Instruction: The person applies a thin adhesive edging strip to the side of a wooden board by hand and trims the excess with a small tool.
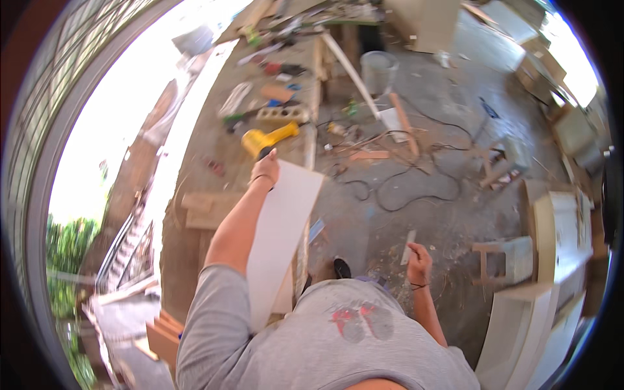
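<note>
The left hand (265, 168) clasps the top edge of a white board (281, 229), steadying it upright, while the right hand (418, 256) pinches a thin strip (407, 247) clear of it.

Workbench (214, 140) w/ yellow drill (263, 140), scattered tools; floor (390, 227) w/ cables (416, 182).

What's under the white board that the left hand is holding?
The white board, gripped at its top corner by the left hand, covers part of the workbench edge and a strip of concrete floor. The yellow drill lies just beyond it, uncovered. Whatever lies directly beneath the board is hidden.
</note>
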Motion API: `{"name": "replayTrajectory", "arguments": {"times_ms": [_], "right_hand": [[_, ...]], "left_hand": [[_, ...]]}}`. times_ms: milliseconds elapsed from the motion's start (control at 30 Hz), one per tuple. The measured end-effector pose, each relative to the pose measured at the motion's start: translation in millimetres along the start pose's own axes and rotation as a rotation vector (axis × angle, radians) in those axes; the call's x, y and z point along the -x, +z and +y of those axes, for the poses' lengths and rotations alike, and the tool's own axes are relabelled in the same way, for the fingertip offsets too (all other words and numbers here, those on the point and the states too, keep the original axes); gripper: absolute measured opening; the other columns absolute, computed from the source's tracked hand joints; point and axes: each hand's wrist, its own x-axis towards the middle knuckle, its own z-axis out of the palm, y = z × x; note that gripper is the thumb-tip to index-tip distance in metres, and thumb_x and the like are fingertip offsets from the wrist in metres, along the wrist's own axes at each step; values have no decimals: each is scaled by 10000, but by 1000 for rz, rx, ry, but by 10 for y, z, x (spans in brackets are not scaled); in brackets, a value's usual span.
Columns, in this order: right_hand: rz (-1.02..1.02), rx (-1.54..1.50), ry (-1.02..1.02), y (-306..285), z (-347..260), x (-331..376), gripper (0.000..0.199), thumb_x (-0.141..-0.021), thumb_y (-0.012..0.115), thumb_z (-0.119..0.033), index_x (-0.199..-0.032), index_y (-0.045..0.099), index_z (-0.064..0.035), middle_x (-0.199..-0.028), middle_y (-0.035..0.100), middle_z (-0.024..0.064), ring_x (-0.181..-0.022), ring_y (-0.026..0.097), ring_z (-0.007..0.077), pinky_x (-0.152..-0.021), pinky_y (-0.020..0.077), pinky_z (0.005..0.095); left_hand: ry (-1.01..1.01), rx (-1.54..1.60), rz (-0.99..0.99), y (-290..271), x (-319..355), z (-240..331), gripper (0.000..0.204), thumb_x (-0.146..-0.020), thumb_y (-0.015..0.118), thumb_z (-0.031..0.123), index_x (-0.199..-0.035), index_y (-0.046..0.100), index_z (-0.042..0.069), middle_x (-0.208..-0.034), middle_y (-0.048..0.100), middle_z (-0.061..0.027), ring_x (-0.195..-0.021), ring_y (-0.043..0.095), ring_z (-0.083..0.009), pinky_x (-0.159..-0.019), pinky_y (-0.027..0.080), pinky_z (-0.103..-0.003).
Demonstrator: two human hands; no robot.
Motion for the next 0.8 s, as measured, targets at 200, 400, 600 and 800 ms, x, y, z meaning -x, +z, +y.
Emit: {"name": "replayTrajectory", "arguments": {"times_ms": [200, 400, 600, 800], "right_hand": [[-139, -1, 188, 69, 111, -79, 257, -853, 579, 15, -1096, 656, -19, -932, 651, 34, -822, 592, 119, -716, 482, 253], [-267, 98, 115, 442, -105, -293, 141, -863, 653, -58, -997, 674, -16, -936, 650, 12, -783, 563, 94, -658, 464, 243], [-218, 483, -521, 958, -433, -397, 96, -843, 689, -111, -914, 673, -49, -855, 626, 83, -853, 580, 235, -760, 449, 333], [-514, 68, -185, 1544, -473, -292, 130, -843, 636, -102, -967, 612, -71, -904, 651, 77, -872, 618, 302, -731, 474, 400]], "left_hand": [[-305, 114, 140, 50, 272, -596, 643, -991, 204, 567, -1159, 660, 146, -1160, 641, -209, -1117, 587, -401, -948, 467, -492], [-265, 119, 158, 371, 461, -1048, 592, -984, 303, 536, -1118, 666, 88, -1084, 661, -214, -1026, 610, -423, -894, 482, -493], [-77, 6, 315, 646, 971, -1079, 484, -928, 523, 438, -1276, 539, 103, -1317, 526, -178, -1242, 463, -360, -1020, 358, -497], [13, -87, 358, 724, 1459, -1135, 524, -914, 565, 417, -1336, 482, 118, -1353, 505, -118, -1307, 410, -309, -1034, 319, -500]]}}
